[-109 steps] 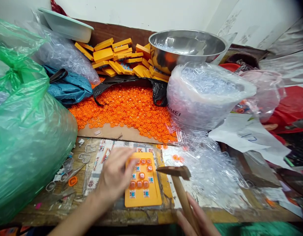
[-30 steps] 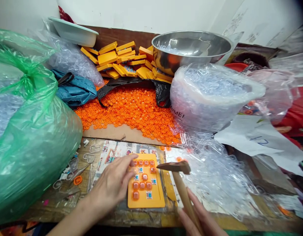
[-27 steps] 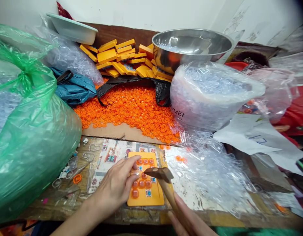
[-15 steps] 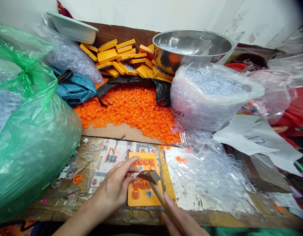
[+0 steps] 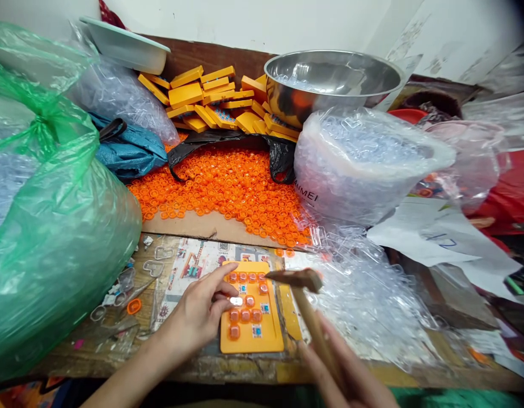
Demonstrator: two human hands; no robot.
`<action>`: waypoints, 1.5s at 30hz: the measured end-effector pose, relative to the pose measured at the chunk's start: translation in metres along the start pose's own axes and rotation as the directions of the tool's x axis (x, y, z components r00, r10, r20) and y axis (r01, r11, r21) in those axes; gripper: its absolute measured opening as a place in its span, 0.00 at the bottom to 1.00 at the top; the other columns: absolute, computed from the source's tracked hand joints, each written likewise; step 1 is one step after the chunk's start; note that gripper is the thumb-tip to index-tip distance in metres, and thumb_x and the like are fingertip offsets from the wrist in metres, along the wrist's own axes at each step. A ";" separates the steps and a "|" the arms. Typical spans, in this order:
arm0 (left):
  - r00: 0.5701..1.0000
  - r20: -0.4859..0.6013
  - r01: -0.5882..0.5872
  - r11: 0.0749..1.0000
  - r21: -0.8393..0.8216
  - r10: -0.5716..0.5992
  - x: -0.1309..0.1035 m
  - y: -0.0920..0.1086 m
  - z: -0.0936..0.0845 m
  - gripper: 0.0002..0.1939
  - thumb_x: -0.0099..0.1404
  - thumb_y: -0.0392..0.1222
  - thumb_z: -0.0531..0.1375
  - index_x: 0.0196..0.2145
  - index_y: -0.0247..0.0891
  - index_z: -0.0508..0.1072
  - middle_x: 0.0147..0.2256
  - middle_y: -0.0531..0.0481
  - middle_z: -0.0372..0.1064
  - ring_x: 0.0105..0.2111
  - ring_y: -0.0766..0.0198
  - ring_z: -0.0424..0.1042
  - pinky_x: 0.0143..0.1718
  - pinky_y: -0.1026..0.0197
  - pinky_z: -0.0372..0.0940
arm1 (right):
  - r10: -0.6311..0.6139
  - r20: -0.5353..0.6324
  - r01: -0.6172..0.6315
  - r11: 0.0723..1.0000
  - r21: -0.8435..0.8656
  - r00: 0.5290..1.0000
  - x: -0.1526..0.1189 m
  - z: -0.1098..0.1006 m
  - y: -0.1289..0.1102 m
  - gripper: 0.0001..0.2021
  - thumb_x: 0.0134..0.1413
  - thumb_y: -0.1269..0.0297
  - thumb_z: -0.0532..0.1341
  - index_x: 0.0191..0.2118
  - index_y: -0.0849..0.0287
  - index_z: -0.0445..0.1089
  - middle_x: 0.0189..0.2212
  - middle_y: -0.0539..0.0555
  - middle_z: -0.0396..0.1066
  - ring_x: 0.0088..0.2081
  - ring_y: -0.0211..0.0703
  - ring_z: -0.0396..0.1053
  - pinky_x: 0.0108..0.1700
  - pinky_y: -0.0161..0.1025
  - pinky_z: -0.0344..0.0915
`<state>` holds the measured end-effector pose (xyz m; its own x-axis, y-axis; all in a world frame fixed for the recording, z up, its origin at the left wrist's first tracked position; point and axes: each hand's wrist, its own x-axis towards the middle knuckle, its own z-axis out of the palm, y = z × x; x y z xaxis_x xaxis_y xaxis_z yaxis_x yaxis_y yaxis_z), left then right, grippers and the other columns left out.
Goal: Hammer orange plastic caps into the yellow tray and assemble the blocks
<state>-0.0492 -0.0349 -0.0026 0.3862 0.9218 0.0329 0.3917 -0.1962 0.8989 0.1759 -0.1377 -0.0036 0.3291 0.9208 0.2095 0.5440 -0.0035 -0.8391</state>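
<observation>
Holds a wooden-handled hammer (image 5: 312,322) fast in the right grip (image 5: 346,364), lower right of the frame, with the head over the upper right edge of the yellow board (image 5: 269,335) at lower centre. Curls the left grip (image 5: 200,311) at the board's left side, thumb and forefinger narrow beside a small pale piece (image 5: 236,301); cannot tell from this angle whether pinching it or merely steadying it. Seems to be at the step of tapping pieces into the board one by one, with orange caps (image 5: 245,315) filling most places and three blue-marked squares (image 5: 257,331) uncovered. Likely calls next for a short, light stroke on the pale piece, keeping thumb and fingertips out of line. Cannot judge, through slight blur, any gap between hammer point and caps; loses the handle's butt in the right grip and the tucked left fingers behind the knuckles. Shows farther out a tangle of clear pieces (image 5: 372,303) on the desk (image 5: 75,362), right of centre, orange parts (image 5: 228,190) heaped mid-frame, too many to count, and a green bag (image 5: 66,255) cut off at left, contents hazy.
</observation>
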 end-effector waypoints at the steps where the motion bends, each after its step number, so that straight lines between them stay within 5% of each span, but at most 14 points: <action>1: 1.000 0.005 0.020 1.000 -0.018 -0.020 0.000 0.000 0.000 0.26 0.60 0.32 0.53 0.57 0.33 0.64 0.35 0.46 0.78 0.33 0.64 0.77 0.39 0.60 0.73 | -0.012 0.011 0.013 0.997 -0.077 1.000 0.012 -0.004 0.001 0.21 0.55 0.60 0.64 0.55 0.48 0.71 0.51 0.50 0.74 0.47 0.46 0.75 0.51 0.35 0.69; 6: 0.998 0.006 0.061 0.995 -0.078 -0.061 -0.001 -0.002 -0.002 0.26 0.60 0.32 0.54 0.56 0.32 0.65 0.36 0.44 0.77 0.34 0.63 0.77 0.39 0.60 0.74 | 0.054 0.099 -0.018 0.943 -0.333 0.994 0.069 -0.002 0.013 0.29 0.57 0.57 0.56 0.64 0.55 0.61 0.49 0.57 0.75 0.46 0.54 0.76 0.47 0.46 0.71; 11: 0.993 -0.105 -0.050 0.999 0.005 0.050 -0.007 -0.001 -0.004 0.21 0.63 0.33 0.55 0.54 0.34 0.68 0.38 0.44 0.76 0.34 0.63 0.77 0.38 0.61 0.75 | 0.121 0.110 -0.077 0.939 -0.336 0.987 0.083 0.009 0.015 0.32 0.52 0.57 0.56 0.64 0.57 0.60 0.40 0.60 0.77 0.37 0.57 0.76 0.38 0.49 0.69; 15: 0.912 -0.220 -0.300 0.928 0.220 0.346 -0.004 0.012 0.004 0.15 0.65 0.31 0.58 0.49 0.37 0.71 0.41 0.43 0.75 0.40 0.61 0.75 0.44 0.60 0.73 | 0.147 0.175 -0.114 0.976 -0.185 0.974 0.084 0.007 0.002 0.36 0.51 0.52 0.59 0.64 0.64 0.56 0.30 0.55 0.75 0.30 0.47 0.74 0.34 0.41 0.70; 18: 0.839 -0.063 -0.505 0.816 0.281 0.541 0.007 0.029 0.016 0.17 0.65 0.28 0.57 0.51 0.36 0.70 0.47 0.40 0.74 0.47 0.58 0.73 0.49 0.56 0.71 | 0.197 0.299 -0.213 0.977 0.022 0.934 0.085 0.004 -0.017 0.37 0.49 0.50 0.64 0.62 0.62 0.56 0.30 0.51 0.74 0.27 0.39 0.71 0.29 0.33 0.68; 21: 0.775 0.094 -0.628 0.747 0.218 0.625 0.019 0.040 0.024 0.21 0.66 0.26 0.54 0.56 0.32 0.67 0.49 0.38 0.73 0.48 0.57 0.73 0.49 0.57 0.71 | 0.275 0.520 -0.472 0.832 0.293 0.809 0.083 0.005 -0.030 0.40 0.43 0.53 0.70 0.61 0.56 0.57 0.27 0.46 0.71 0.14 0.27 0.56 0.15 0.27 0.53; 23: 0.760 0.098 -0.648 0.738 0.185 0.643 0.025 0.039 0.023 0.20 0.67 0.26 0.52 0.56 0.31 0.67 0.44 0.38 0.75 0.44 0.59 0.75 0.44 0.59 0.73 | 0.283 0.571 -0.545 0.757 0.360 0.771 0.080 0.007 -0.030 0.41 0.44 0.53 0.71 0.62 0.54 0.55 0.28 0.45 0.70 0.13 0.23 0.51 0.13 0.25 0.49; 29: 0.865 -0.252 -0.378 0.893 0.242 0.434 0.019 0.007 -0.004 0.09 0.65 0.34 0.59 0.42 0.34 0.77 0.37 0.42 0.78 0.37 0.61 0.78 0.40 0.62 0.75 | 0.288 0.421 -0.374 0.917 0.138 0.860 0.071 0.015 0.003 0.37 0.54 0.45 0.60 0.62 0.66 0.60 0.19 0.49 0.70 0.17 0.39 0.66 0.19 0.36 0.67; 31: 0.889 -0.246 -0.318 0.908 0.274 0.386 0.014 -0.001 -0.007 0.09 0.64 0.34 0.59 0.41 0.35 0.78 0.37 0.43 0.79 0.36 0.60 0.79 0.40 0.61 0.75 | 0.255 0.373 -0.304 0.950 0.078 0.892 0.072 0.018 0.010 0.33 0.52 0.46 0.60 0.58 0.65 0.66 0.34 0.59 0.76 0.32 0.48 0.75 0.34 0.44 0.73; 33: 0.899 -0.220 -0.311 0.905 0.289 0.379 0.008 -0.004 -0.004 0.10 0.65 0.34 0.58 0.42 0.34 0.78 0.38 0.42 0.79 0.38 0.59 0.79 0.42 0.60 0.75 | 0.196 0.316 -0.207 0.978 0.001 0.928 0.076 0.017 0.011 0.28 0.50 0.49 0.62 0.53 0.62 0.72 0.45 0.62 0.74 0.45 0.56 0.73 0.49 0.53 0.68; 36: 0.904 -0.207 -0.316 0.910 0.267 0.375 0.002 0.000 0.005 0.13 0.67 0.32 0.55 0.46 0.33 0.75 0.40 0.41 0.78 0.40 0.60 0.78 0.44 0.62 0.73 | 0.085 0.239 -0.064 0.993 -0.095 0.967 0.080 0.013 0.003 0.21 0.49 0.53 0.61 0.46 0.59 0.77 0.40 0.62 0.74 0.44 0.61 0.70 0.52 0.62 0.62; 40: 0.890 -0.196 -0.364 0.900 0.241 0.412 -0.002 0.008 0.014 0.18 0.66 0.30 0.56 0.53 0.35 0.70 0.40 0.42 0.78 0.38 0.62 0.77 0.41 0.65 0.73 | -0.079 0.190 0.095 0.993 -0.076 0.979 0.075 0.012 -0.022 0.17 0.55 0.55 0.58 0.41 0.58 0.79 0.38 0.62 0.74 0.43 0.56 0.70 0.51 0.55 0.63; 45: 0.868 -0.203 -0.419 0.888 0.191 0.453 -0.003 0.007 0.019 0.30 0.66 0.29 0.56 0.63 0.44 0.57 0.42 0.46 0.76 0.40 0.63 0.75 0.43 0.65 0.71 | -0.128 0.350 0.107 0.991 0.079 0.928 0.063 0.039 -0.045 0.12 0.60 0.58 0.59 0.42 0.55 0.77 0.35 0.53 0.78 0.35 0.42 0.76 0.38 0.34 0.72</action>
<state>-0.0316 -0.0454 -0.0053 0.3434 0.7790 0.5246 0.3458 -0.6242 0.7006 0.1422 -0.0645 0.0279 -0.0345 0.9914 0.1260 0.5137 0.1257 -0.8487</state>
